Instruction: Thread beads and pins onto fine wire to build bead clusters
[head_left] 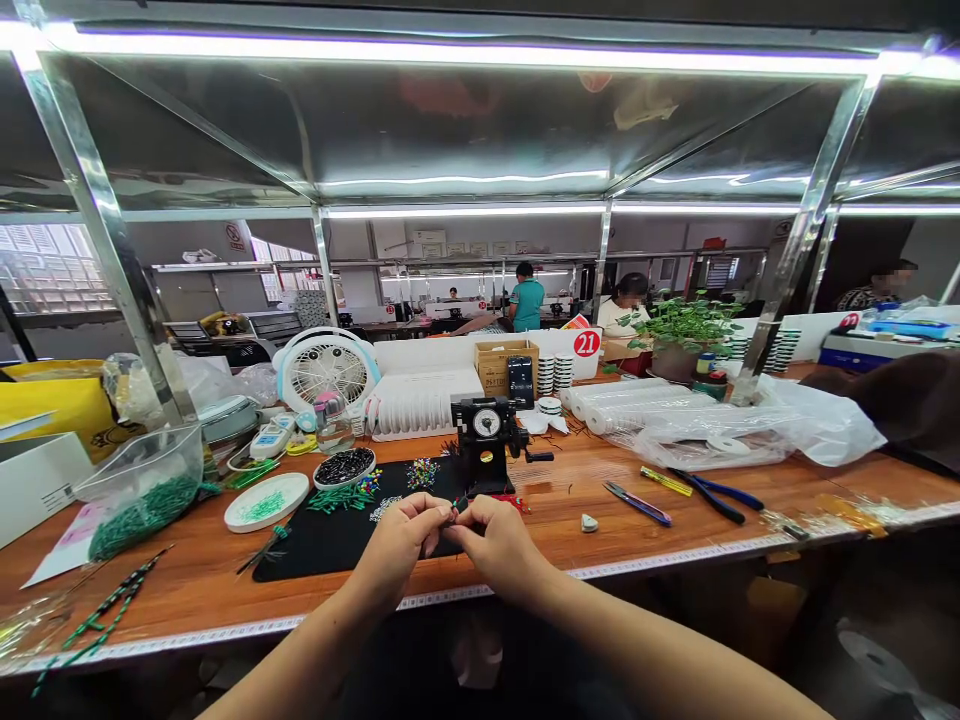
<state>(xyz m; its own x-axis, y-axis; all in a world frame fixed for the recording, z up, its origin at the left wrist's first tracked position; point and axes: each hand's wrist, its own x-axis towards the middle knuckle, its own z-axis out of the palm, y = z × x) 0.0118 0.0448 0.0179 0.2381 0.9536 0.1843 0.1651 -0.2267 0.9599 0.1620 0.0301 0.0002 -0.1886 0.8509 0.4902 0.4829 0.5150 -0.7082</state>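
A long workroom runs back under strip lights, below a steel shelf [465, 130], and a round red sign [587, 344] reading 21 stands towards the back of the wooden workbench [675, 540], whose front edge carries a printed scale strip. Farther off, a co-worker in a teal shirt [527, 305] stands among other benches. The left hand [401, 545] and right hand [499, 545] are together, their fingertips closed on a small coloured piece [453, 516], so mostly hidden that its shape is hard to make out. It sits above the right end of a black mat [300, 550], just in front of a small hand-cranked winder [484, 440], whose dial markings are too small to read. A dish of black beads [316, 474] is on the mat's far side, with blue-handled pliers [712, 497] well to the right.
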